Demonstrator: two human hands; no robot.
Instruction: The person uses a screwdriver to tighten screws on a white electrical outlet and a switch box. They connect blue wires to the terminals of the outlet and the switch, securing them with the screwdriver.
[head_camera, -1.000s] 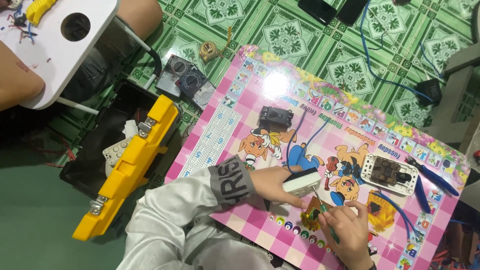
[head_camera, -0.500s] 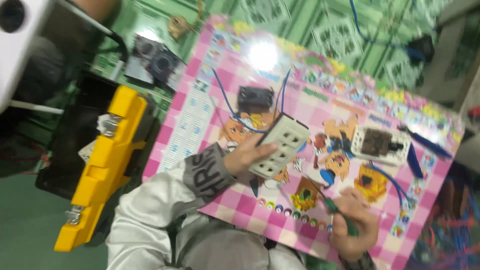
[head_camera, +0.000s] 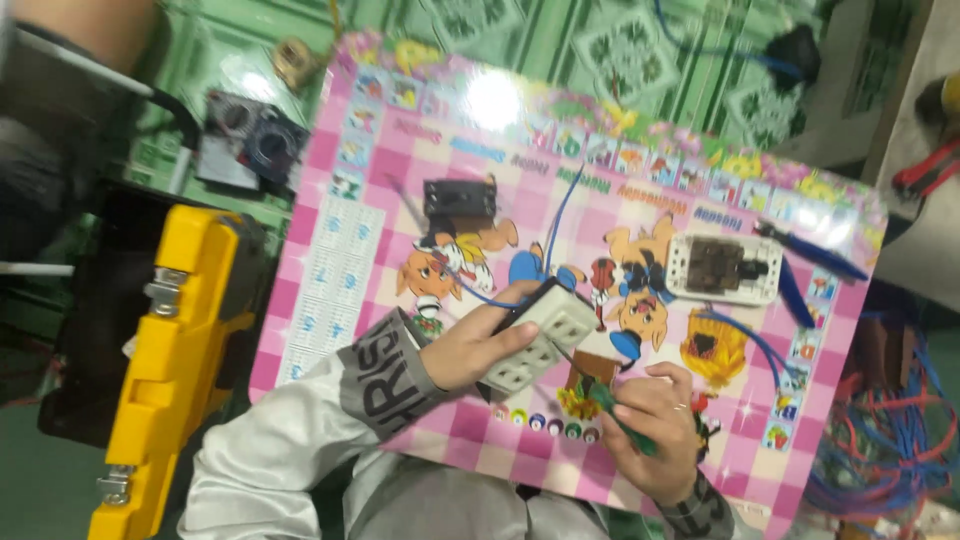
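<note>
My left hand (head_camera: 478, 347) grips a white multi-socket outlet plate (head_camera: 540, 334) and holds it tilted above a pink checked cartoon board (head_camera: 360, 190). My right hand (head_camera: 650, 428) is closed around a green-handled screwdriver (head_camera: 612, 408) whose tip points at the lower right edge of the plate. A blue wire (head_camera: 558, 215) runs from the plate up across the board. Further up the board lie a black socket module (head_camera: 458, 197) and a second white plate with a dark insert (head_camera: 722, 269).
A yellow and black toolbox (head_camera: 170, 350) stands open at my left. Blue pliers (head_camera: 815, 250) lie at the board's right edge. Tangled red and blue wires (head_camera: 885, 440) pile at lower right, and dark socket parts (head_camera: 250, 140) sit on the green patterned floor.
My left hand has lifted and turned the white plate so its socket face shows, and my right hand has brought the screwdriver up to the plate's edge. The view has shifted.
</note>
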